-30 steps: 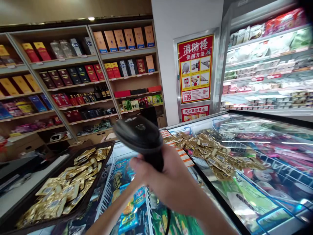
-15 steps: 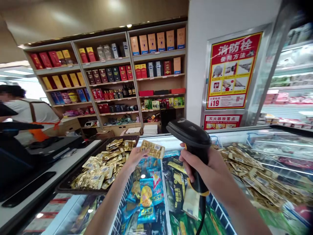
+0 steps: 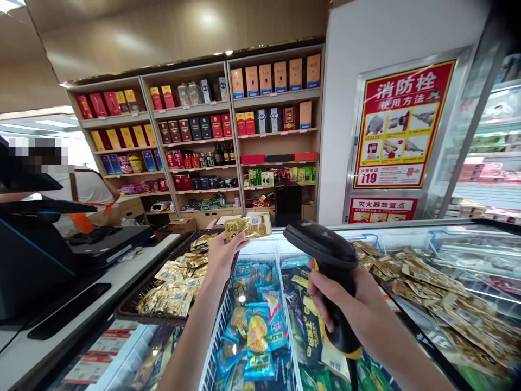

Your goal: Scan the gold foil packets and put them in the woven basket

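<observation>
A gold foil snack packet (image 3: 247,226) is gripped at the fingertips of the left hand (image 3: 222,255), held above the far end of a chest freezer (image 3: 366,231). A black barcode scanner (image 3: 323,244) is clasped in the right hand (image 3: 345,304), with the fingers closed around its yellow-trimmed handle, to the right of the packet. More gold packets (image 3: 173,288) are heaped in a dark woven tray (image 3: 134,310) left of the left hand. Blue snack bags (image 3: 258,339) are seen in the freezer below the hands, and further gold packets (image 3: 431,288) are spread on the freezer's glass top, right of the right hand.
</observation>
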The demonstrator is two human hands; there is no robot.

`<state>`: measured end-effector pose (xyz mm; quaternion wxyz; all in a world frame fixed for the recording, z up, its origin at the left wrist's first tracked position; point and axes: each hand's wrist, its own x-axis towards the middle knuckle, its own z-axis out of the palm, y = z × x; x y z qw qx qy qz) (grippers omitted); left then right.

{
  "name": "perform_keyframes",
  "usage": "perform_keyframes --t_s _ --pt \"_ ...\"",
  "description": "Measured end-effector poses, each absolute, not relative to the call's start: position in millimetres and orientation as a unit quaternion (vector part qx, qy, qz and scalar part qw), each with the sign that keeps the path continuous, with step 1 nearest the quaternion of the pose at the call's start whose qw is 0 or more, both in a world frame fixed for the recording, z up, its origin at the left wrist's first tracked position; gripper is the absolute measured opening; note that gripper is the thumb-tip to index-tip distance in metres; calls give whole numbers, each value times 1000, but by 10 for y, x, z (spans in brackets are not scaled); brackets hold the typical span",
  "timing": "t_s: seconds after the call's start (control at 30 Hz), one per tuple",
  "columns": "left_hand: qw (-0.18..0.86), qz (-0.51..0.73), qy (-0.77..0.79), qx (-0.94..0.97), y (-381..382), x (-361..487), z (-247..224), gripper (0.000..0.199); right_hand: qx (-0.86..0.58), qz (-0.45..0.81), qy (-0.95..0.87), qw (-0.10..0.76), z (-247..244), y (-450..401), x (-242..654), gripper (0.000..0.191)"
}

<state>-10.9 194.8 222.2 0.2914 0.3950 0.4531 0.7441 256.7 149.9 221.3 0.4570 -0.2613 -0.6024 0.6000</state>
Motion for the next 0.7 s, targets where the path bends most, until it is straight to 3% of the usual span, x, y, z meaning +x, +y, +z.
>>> perform_keyframes --t_s 0.7 --pt "235 700 506 446 1944 -110 2221 44 -264 593 -618 443 2218 1456 2569 43"
